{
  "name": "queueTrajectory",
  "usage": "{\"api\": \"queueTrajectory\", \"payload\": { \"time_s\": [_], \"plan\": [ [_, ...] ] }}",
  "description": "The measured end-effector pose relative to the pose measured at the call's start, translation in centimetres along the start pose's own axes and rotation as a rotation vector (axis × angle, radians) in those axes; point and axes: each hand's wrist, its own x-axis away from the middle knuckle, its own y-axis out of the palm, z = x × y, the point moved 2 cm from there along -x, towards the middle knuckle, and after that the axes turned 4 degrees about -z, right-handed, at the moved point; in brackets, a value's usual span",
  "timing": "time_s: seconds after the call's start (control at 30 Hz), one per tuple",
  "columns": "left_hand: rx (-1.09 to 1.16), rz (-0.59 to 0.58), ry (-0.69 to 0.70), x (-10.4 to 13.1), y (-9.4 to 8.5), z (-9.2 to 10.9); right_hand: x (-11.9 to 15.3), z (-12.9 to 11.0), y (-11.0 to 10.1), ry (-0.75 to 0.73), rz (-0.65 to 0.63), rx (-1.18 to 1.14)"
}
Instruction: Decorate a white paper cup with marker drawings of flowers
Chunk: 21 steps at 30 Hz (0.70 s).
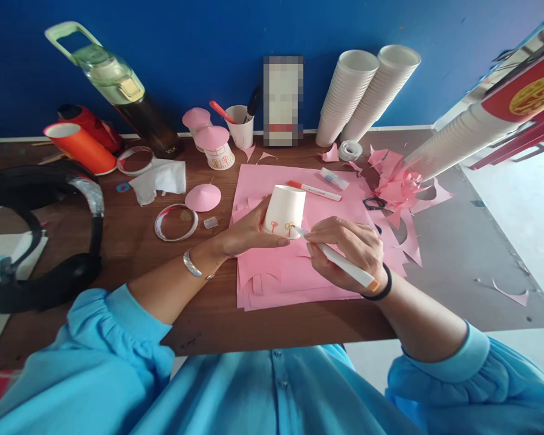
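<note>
A white paper cup (pixel 286 208) with small red and yellow flower drawings is held in my left hand (pixel 255 231), its fingers and thumb around the lower part. My right hand (pixel 348 251) grips a white marker (pixel 344 264) with an orange end, its tip at the drawn flowers. Under both hands lie pink paper sheets (pixel 258 275). Just beyond the cup, an orange-and-white marker (pixel 315 190) and a glue stick (pixel 334 179) rest on the pink paper.
Decorated cups with pink cone tops (pixel 219 156), a pen cup (pixel 241 130), a phone (pixel 283 103) and stacked cups (pixel 350 90) stand at the back. A bottle (pixel 140 115), tape rings (pixel 176 222) and headphones (pixel 97 229) are left; pink scraps (pixel 401 181) lie right.
</note>
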Motion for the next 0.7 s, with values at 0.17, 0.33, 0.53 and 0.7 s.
{"api": "queueTrajectory", "payload": {
  "time_s": [0.17,0.33,0.53,0.7],
  "plan": [
    [0.019,-0.010,-0.002,0.04,-0.03,-0.05,-0.12,-0.06,0.00,-0.010,-0.010,-0.013],
    [0.023,0.006,-0.008,0.13,0.08,0.08,-0.03,-0.02,0.02,-0.019,0.007,0.000],
    [0.018,0.016,-0.014,0.15,0.21,0.31,0.16,0.14,0.05,0.006,0.012,0.024],
    [0.053,0.012,-0.003,0.12,0.25,0.34,0.26,0.17,0.12,0.016,0.014,0.024]
  ]
}}
